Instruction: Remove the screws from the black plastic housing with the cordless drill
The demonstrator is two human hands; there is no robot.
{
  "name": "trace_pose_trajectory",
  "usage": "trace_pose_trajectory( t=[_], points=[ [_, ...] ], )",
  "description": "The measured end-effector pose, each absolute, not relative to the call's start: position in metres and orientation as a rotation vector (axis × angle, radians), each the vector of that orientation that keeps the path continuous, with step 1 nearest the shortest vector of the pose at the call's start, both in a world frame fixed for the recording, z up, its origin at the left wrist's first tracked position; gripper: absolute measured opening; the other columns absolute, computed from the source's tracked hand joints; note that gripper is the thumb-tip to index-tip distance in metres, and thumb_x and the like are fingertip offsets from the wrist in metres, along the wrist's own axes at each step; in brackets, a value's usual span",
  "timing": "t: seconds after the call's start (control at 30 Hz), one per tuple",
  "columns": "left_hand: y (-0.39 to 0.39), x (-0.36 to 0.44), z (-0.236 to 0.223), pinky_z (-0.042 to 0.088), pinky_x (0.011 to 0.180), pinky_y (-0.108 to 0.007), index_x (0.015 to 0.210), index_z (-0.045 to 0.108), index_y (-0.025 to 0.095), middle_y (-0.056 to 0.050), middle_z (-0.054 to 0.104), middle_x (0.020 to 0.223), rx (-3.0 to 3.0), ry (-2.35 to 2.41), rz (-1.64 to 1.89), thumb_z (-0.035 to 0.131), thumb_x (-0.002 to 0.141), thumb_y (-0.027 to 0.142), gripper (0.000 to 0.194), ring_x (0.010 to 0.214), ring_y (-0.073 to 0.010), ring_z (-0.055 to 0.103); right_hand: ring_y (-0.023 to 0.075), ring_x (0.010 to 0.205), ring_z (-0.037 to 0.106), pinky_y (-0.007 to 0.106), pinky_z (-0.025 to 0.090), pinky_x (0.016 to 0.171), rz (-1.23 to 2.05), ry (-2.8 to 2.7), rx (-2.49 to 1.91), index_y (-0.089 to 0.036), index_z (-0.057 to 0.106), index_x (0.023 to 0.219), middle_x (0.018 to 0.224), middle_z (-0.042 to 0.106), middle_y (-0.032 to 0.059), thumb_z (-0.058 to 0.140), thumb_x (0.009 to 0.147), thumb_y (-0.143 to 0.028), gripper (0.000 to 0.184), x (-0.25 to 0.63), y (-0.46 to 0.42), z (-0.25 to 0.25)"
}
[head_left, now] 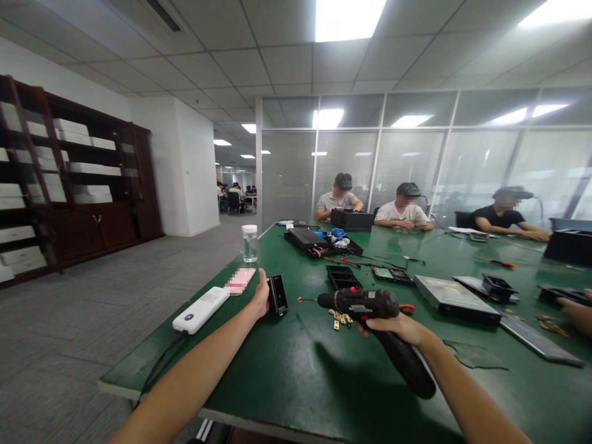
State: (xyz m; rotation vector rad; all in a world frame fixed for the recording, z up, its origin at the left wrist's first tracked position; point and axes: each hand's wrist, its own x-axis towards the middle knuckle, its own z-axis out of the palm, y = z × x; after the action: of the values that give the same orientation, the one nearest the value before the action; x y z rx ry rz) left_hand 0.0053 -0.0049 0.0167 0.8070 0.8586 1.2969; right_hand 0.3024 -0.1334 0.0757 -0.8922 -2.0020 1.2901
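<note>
My left hand grips a small black open-sided plastic housing, stood on edge with its hollow side turned to the right. In my right hand is a black cordless drill, held level with its bit pointing left toward the housing. A gap separates the bit's tip from the housing. Beneath the drill lie several small brass-coloured metal pieces. Just behind it rests a black compartmented plastic frame. An orange-handled tool shows partly behind my right hand.
On the green table, a white power bank, a pink phone and a clear jar stand left. A silver disc drive and a flat metal panel lie right. Several people sit opposite; another person's hand reaches in from the right.
</note>
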Motion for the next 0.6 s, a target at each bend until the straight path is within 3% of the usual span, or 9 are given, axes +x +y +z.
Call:
trace_pose_trajectory(
  t=[0.17, 0.3, 0.43, 0.6],
  points=[
    [0.003, 0.003, 0.012, 0.041, 0.051, -0.025, 0.078, 0.047, 0.014, -0.002, 0.051, 0.061, 0.975, 0.785, 1.391, 0.048, 0.056, 0.052, 0.044, 0.053, -0.0129, 0.051, 0.0168, 0.072, 0.052, 0.032, 0.038, 0.071, 1.286, -1.952, -1.046, -0.009, 0.053, 0.083, 0.079, 0.056, 0.0080, 0.051, 0.066, -0.030, 0.027, 0.319, -0.142, 0.083],
    [0.009, 0.001, 0.016, 0.042, 0.051, -0.027, 0.077, 0.046, 0.014, -0.003, 0.052, 0.063, 0.856, 0.731, 1.425, 0.048, 0.058, 0.051, 0.041, 0.056, -0.0142, 0.053, 0.0165, 0.071, 0.053, 0.033, 0.040, 0.070, 1.375, -1.770, -1.101, -0.009, 0.050, 0.090, 0.083, 0.055, 0.0097, 0.051, 0.067, -0.031, 0.032, 0.324, -0.151, 0.072],
    [0.019, 0.002, 0.016, 0.042, 0.051, -0.025, 0.076, 0.046, 0.014, -0.003, 0.052, 0.064, 0.726, 0.786, 1.518, 0.049, 0.059, 0.049, 0.039, 0.056, -0.0127, 0.053, 0.0171, 0.070, 0.054, 0.030, 0.046, 0.056, 1.483, -1.451, -1.104, -0.010, 0.047, 0.095, 0.085, 0.054, 0.0117, 0.048, 0.068, -0.037, 0.038, 0.319, -0.167, 0.058],
    [0.025, 0.010, 0.008, 0.040, 0.049, -0.022, 0.072, 0.049, 0.014, -0.002, 0.053, 0.062, 0.785, 0.909, 1.540, 0.051, 0.057, 0.047, 0.037, 0.054, -0.0116, 0.052, 0.0159, 0.065, 0.054, 0.022, 0.045, 0.042, 1.511, -1.171, -1.103, -0.013, 0.045, 0.098, 0.083, 0.056, 0.0104, 0.042, 0.070, -0.041, 0.039, 0.309, -0.182, 0.054]
  ],
)
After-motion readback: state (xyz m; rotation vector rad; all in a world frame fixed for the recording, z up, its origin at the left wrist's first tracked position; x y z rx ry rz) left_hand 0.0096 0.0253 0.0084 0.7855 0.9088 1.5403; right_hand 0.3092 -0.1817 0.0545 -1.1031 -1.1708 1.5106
